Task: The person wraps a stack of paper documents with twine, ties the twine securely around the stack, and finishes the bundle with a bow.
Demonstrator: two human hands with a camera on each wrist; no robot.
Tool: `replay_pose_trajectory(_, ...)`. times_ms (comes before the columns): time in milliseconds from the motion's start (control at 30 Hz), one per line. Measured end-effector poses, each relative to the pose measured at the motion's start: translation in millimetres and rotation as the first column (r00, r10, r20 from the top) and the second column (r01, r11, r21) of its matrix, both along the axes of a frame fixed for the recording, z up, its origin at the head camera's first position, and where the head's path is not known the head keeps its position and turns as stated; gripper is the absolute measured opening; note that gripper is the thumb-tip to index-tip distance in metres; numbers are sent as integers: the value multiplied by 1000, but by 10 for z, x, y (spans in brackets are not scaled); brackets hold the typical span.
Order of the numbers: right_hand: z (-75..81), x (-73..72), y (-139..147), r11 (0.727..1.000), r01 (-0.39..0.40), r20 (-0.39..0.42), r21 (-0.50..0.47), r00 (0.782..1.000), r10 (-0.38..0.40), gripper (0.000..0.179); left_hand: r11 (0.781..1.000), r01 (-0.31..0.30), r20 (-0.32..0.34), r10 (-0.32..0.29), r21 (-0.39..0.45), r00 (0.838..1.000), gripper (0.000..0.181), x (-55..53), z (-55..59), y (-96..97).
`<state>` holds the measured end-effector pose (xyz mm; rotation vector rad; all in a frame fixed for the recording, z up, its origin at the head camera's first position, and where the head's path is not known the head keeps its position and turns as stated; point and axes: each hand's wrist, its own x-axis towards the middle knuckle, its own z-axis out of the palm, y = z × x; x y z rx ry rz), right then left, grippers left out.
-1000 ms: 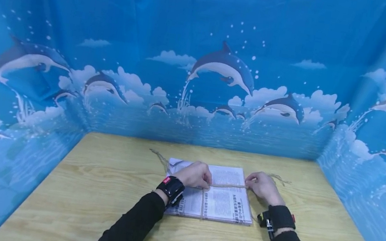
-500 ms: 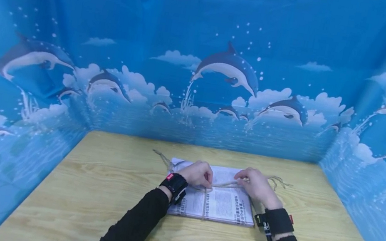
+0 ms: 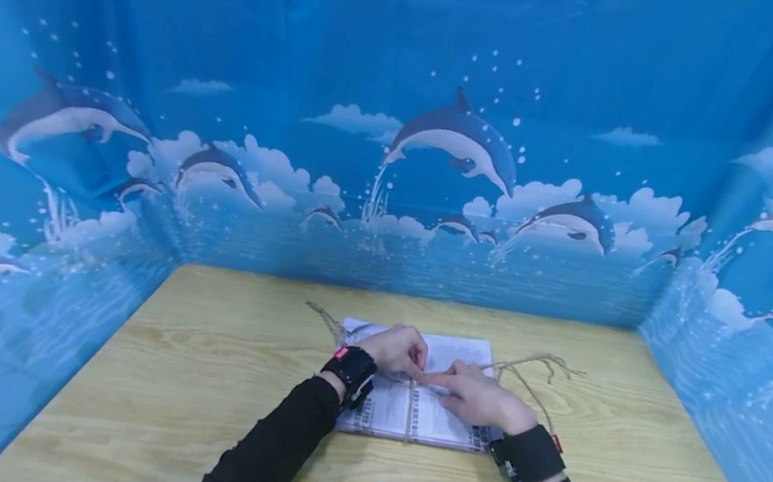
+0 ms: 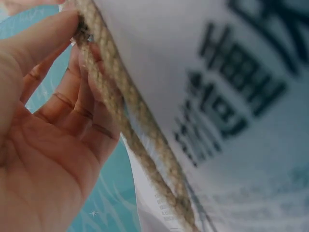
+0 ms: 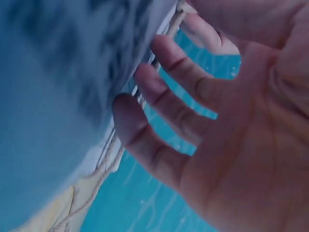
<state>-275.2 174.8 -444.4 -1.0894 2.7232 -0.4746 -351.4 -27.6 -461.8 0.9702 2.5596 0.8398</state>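
Observation:
A flat stack of printed paper, like newspapers (image 3: 381,417), lies on the table, with jute twine (image 3: 410,417) running front to back over it. My left hand (image 3: 394,349) pinches the twine near the middle of the stack. Thumb and fingers meet on the strands at the top of the left wrist view, where two lengths of twine (image 4: 141,116) run over the print. My right hand (image 3: 483,400) lies over the stack, its index finger stretched out to the left fingertips. In the right wrist view its other fingers (image 5: 169,111) are loosely extended beside the paper; its index fingertip is hidden there.
Frayed twine ends (image 3: 553,363) trail past the stack's right side, and another frayed end (image 3: 323,314) sticks out at the left. The wooden table (image 3: 183,377) is bordered by a blue dolphin-printed curtain (image 3: 267,230) at the back and sides.
My right hand has moved left from the stack's right edge, along the twine, to my left fingertips. The twine at the right now trails loose. My left hand has stayed at the middle.

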Motion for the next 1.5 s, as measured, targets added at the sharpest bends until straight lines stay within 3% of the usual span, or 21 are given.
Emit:
replay_pose_trajectory(167,-9,74,-89,994,101,-22,49,995,-100,36,1000,14,-6,-14,-13,1000,12,10,10,1)
replay_pose_trajectory(367,-6,75,-106,978,200,-3,63,980,-200,12,999,26,-50,-27,-23,998,13,17,1,4)
replay_pose_trajectory(500,-3,31,-58,961,272,17,54,962,-273,26,1000,15,-31,-15,-14,999,14,31,-10,5)
replay_pose_trajectory(633,-18,-7,-8,949,313,75,44,946,-316,30,1000,20,-1,-20,-9,1000,13,63,0,39)
replay_pose_trajectory(800,-21,-66,68,972,217,145,-87,968,-203,25,996,24,-56,-29,-82,998,14,38,8,47)
replay_pose_trajectory(967,4,-95,88,948,196,228,-251,964,-138,15,982,34,-98,-53,-188,994,15,21,27,60)
replay_pose_trajectory(1033,12,-93,77,940,209,258,-268,956,-139,15,975,34,-105,-58,-219,993,16,34,42,65)
replay_pose_trajectory(1200,9,-81,85,960,193,237,-204,961,-142,18,949,35,-170,-92,-312,981,19,84,79,84)
replay_pose_trajectory(1300,9,-88,109,950,245,293,-192,939,-183,23,937,23,-200,-98,-349,975,21,95,81,90)
replay_pose_trajectory(1500,-7,-97,113,856,473,427,-206,831,-357,31,955,12,-97,-43,-298,994,18,82,67,72)
